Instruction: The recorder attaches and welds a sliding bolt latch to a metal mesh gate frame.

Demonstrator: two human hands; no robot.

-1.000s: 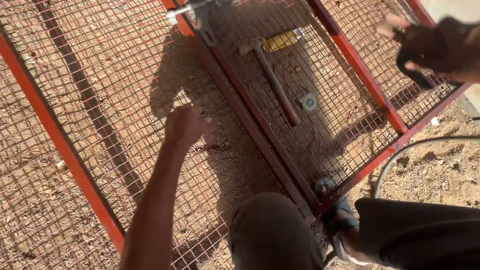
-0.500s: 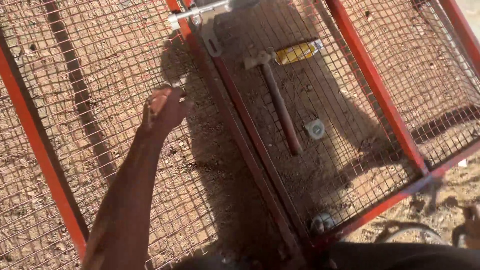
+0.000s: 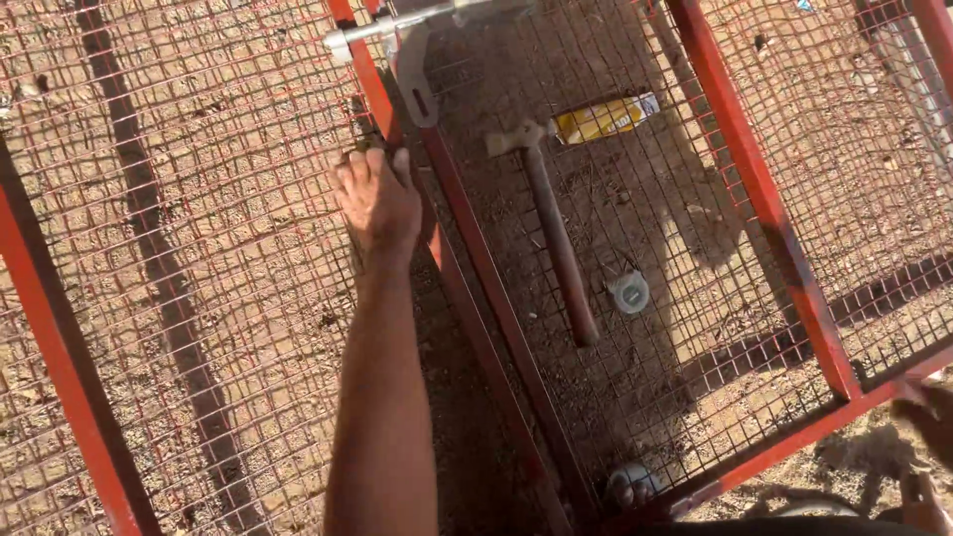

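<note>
Here the left hand (image 3: 377,199) lies flat, fingers (image 3: 359,171) together, on rusty square-gridded wire mesh (image 3: 199,248) beside a wooden-handled hammer (image 3: 556,238)

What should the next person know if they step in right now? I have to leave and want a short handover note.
Left hand: palm flat on the wire mesh, fingertips beside the red frame bar, just below the metal latch bolt; it holds nothing.
Right hand: only a blurred edge shows at the lower right; whether it grips anything cannot be told.
Things: the hammer, a yellow pack and a small round tape measure lie untouched on the mesh panel right of the bar.
Done: the panels lie flat on the dirt.
Left: the hammer and tape measure are not in hand.
</note>
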